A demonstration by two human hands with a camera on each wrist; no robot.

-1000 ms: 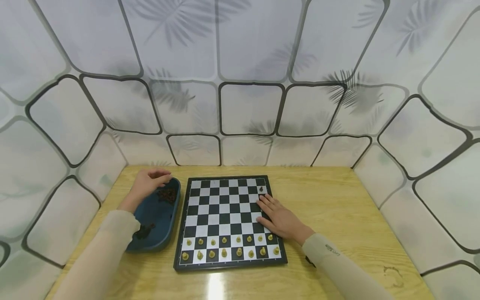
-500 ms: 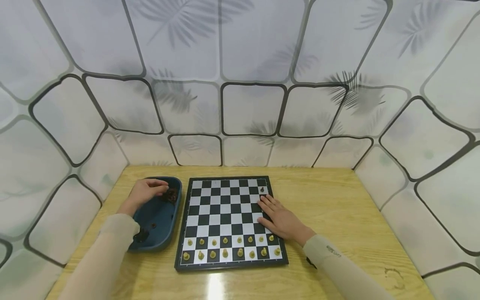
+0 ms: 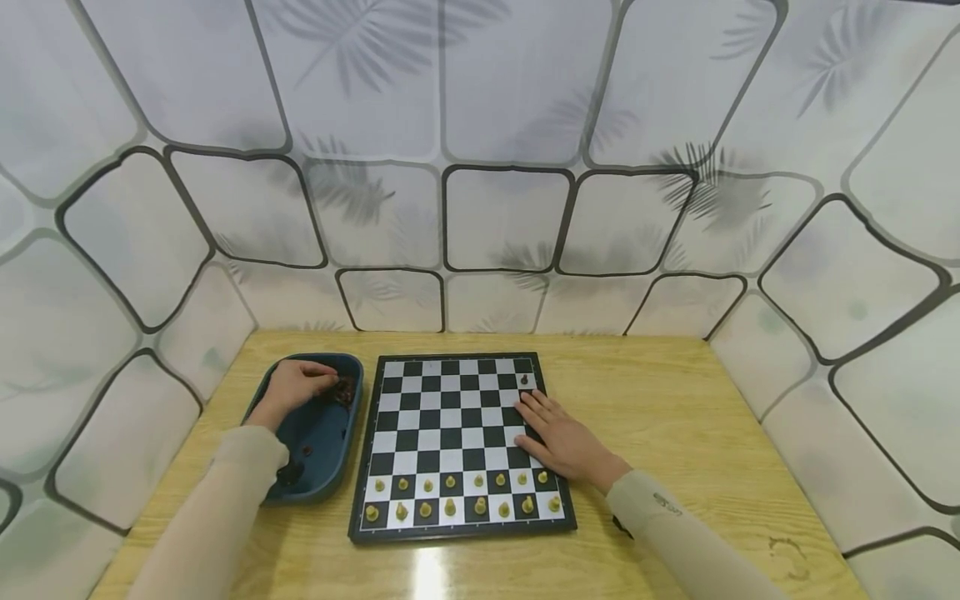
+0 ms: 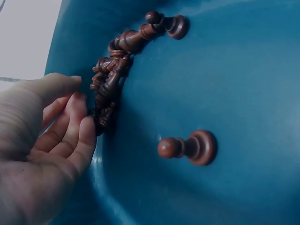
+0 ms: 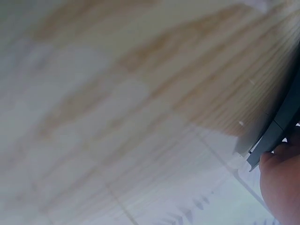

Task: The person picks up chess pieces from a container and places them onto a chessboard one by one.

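My left hand (image 3: 296, 387) reaches into a blue plastic basin (image 3: 315, 437) at the left. Its loosely bent fingers are beside a heap of dark brown chess pieces (image 4: 112, 84) along the basin wall; nothing shows between thumb and fingertips in the left wrist view. A brown pawn (image 4: 201, 147) lies on its side apart from the heap. My right hand (image 3: 558, 437) rests with fingers extended on the right edge of a black-and-white chessboard (image 3: 450, 419). One dark chess piece (image 3: 524, 379) stands near the board's far right corner. Gold chess pieces (image 3: 450, 506) fill the two near rows.
The basin and chessboard stand side by side on a wooden table (image 3: 645, 392), with a narrow gap between them. More dark pieces (image 3: 288, 473) lie at the basin's near end. A patterned curtain (image 3: 495, 217) encloses the table at the back and sides.
My left hand has lowered from above the basin's far rim into the basin beside the heap. A loose pawn has come into sight on the basin floor. My right hand stays put.
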